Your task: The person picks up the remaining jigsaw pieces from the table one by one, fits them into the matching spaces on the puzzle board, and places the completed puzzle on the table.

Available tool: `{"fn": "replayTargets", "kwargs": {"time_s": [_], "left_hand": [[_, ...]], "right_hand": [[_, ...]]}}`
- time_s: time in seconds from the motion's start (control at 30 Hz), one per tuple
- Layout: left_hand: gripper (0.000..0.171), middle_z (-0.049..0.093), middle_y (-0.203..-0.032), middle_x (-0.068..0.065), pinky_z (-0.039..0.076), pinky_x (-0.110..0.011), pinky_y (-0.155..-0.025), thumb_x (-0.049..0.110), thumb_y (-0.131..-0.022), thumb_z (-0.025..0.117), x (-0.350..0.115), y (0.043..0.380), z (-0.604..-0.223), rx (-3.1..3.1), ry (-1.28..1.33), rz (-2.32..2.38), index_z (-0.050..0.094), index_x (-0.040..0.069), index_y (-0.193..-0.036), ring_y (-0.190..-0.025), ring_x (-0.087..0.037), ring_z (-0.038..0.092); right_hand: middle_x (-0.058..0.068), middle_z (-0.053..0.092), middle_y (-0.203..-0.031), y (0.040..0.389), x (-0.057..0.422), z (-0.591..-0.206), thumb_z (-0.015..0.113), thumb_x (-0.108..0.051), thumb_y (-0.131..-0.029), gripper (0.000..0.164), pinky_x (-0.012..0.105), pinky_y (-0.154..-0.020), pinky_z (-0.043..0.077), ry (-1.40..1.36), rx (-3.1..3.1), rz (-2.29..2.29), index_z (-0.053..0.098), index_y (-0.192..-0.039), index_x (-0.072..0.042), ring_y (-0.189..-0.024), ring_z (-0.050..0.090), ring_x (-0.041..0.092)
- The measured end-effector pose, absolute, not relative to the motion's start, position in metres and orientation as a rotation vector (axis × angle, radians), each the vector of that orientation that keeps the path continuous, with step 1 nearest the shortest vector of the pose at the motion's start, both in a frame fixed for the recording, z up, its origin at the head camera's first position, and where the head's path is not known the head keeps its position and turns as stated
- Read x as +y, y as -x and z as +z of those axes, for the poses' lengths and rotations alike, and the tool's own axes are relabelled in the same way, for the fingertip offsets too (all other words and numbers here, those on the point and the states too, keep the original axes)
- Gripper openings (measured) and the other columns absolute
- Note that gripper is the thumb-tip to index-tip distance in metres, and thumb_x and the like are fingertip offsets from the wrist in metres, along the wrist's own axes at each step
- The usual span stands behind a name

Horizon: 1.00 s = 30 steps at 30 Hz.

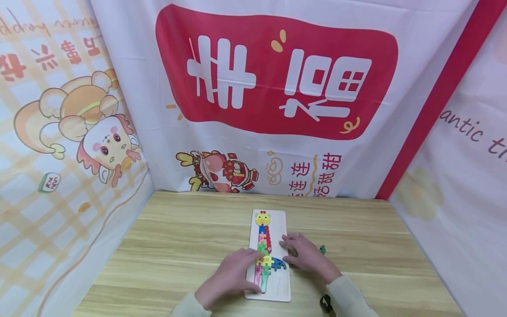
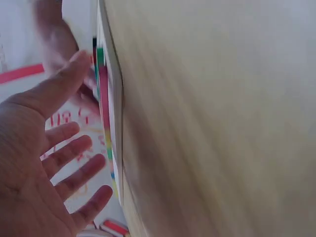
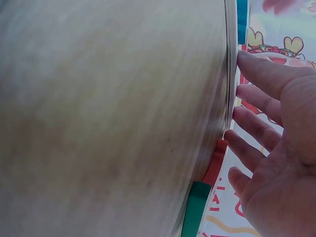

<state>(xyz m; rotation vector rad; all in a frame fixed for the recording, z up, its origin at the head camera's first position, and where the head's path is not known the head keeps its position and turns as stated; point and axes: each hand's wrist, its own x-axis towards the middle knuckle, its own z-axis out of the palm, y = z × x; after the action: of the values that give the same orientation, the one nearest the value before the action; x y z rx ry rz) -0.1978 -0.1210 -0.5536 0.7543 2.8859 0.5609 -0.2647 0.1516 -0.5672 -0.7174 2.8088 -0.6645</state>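
Note:
A white puzzle board [image 1: 277,286] lies on the table with a jigsaw giraffe [image 1: 266,259] of coloured pieces in it: yellow head on top, red mane, blue piece at the right, pink and green legs below. My left hand [image 1: 233,270] spreads over the board's left side, its thumb close to the leg pieces; the left wrist view has its fingers [image 2: 74,153] loosely spread. My right hand [image 1: 305,253] is at the board's right edge, fingertips [image 3: 242,91] extended against it. Just beyond that hand, a green piece [image 3: 196,210] and a red piece [image 3: 215,163] sit on the table.
The wooden table [image 1: 178,237] extends around the board. A white printed cloth [image 1: 277,167] hangs behind it, with more printed cloth at the left [image 1: 79,176] and right [image 1: 443,211]. A black band [image 1: 326,303] shows by the right sleeve.

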Motion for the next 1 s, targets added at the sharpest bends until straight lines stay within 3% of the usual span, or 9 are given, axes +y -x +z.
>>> {"fn": "replayTargets", "kwargs": {"time_s": [0.3, 0.53, 1.0], "left_hand": [[0.103, 0.039, -0.167, 0.003, 0.032, -0.061, -0.123, 0.061, -0.077, 0.082, -0.147, 0.218, -0.559, 2.769, -0.708, 0.645, 0.033, 0.03, -0.163, -0.151, -0.031, 0.04], [0.09, 0.038, -0.166, 0.007, 0.032, -0.057, -0.124, 0.065, -0.084, 0.073, -0.158, 0.224, -0.567, 2.734, -0.766, 0.557, 0.039, 0.029, -0.16, -0.152, -0.027, 0.039], [0.091, 0.035, -0.168, 0.003, 0.031, -0.056, -0.125, 0.066, -0.086, 0.07, -0.157, 0.222, -0.563, 2.708, -0.777, 0.497, 0.038, 0.025, -0.161, -0.154, -0.029, 0.035]], "right_hand": [[0.008, 0.051, -0.158, 0.264, 0.152, -0.565, 0.077, -0.033, -0.093, 0.051, 0.058, -0.13, 0.018, 0.71, 2.806, -0.677, 0.064, -0.141, -0.018, -0.151, 0.041, 0.034], [0.008, 0.051, -0.158, 0.264, 0.153, -0.564, 0.077, -0.033, -0.093, 0.052, 0.058, -0.13, 0.018, 0.714, 2.804, -0.681, 0.064, -0.141, -0.018, -0.151, 0.041, 0.034], [0.008, 0.051, -0.157, 0.266, 0.159, -0.563, 0.079, -0.032, -0.091, 0.058, 0.059, -0.129, 0.02, 0.735, 2.812, -0.702, 0.061, -0.145, -0.018, -0.148, 0.044, 0.034]]}}
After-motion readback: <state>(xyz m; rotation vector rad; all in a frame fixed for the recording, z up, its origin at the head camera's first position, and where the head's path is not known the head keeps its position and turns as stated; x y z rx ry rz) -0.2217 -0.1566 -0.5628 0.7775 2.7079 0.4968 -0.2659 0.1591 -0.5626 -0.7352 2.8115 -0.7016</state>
